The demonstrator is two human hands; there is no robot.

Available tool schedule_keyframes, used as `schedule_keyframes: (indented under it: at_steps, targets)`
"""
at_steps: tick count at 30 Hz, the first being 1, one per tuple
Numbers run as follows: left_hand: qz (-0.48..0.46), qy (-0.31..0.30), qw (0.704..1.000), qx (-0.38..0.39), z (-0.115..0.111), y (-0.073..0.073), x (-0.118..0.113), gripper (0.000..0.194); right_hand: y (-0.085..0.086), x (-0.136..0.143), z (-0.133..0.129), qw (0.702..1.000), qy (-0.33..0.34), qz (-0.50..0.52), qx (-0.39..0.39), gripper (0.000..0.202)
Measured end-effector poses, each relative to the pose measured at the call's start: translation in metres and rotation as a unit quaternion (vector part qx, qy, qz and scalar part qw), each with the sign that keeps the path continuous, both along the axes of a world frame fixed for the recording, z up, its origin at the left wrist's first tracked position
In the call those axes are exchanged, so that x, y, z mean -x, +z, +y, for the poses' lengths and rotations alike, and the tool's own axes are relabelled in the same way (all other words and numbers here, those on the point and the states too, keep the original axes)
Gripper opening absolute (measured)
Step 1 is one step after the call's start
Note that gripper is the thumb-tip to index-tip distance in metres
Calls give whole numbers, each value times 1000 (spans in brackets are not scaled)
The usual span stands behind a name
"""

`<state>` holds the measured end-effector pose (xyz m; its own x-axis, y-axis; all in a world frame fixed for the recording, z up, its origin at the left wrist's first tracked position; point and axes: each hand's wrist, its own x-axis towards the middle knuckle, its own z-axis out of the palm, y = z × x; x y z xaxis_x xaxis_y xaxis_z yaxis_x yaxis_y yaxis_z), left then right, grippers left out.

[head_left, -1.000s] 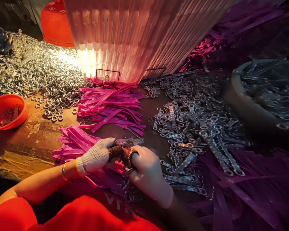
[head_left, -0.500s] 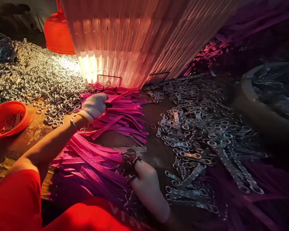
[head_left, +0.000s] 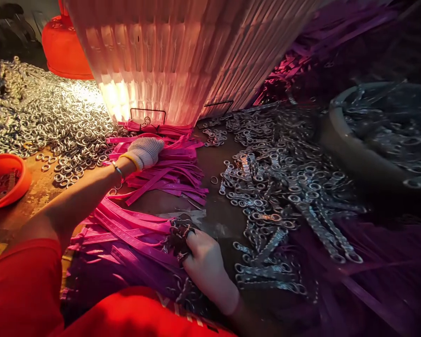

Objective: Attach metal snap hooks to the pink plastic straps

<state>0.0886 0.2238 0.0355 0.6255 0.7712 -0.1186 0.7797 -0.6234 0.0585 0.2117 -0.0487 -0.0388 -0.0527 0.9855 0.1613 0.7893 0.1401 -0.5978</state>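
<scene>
Left hand [head_left: 145, 152] (gloved) curls over the upper pink strips [head_left: 170, 175], its hold hidden; right hand [head_left: 205, 262] is curled, its grip too dark to tell, beside the lower pink strips [head_left: 126, 229], toward the worktop's [head_left: 211, 161] near edge.

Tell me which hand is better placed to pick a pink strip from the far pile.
Left, most likely. The left hand rests on the far pile, its fingertips out of sight. The right hand is lower down, by the right end of the near pile, so it looks farther off.
</scene>
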Motion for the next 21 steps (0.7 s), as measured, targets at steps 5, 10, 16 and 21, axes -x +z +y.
schedule_keyframes:
  at_steps: [5,10,16,21]
  targets:
    - [45,-2,999,2,-52,-14,14,35,3,1,2,1000,9,-3,3,14]
    - [79,5,997,4,-100,-31,26,42,10,1,4,998,24,-49,12,12]
    - [106,-58,993,-12,-126,-32,53,60,26,-1,-2,991,42,-127,-8,13]
    - [109,-53,991,-64,-147,-35,73,59,41,5,-10,993,73,-87,-23,22]
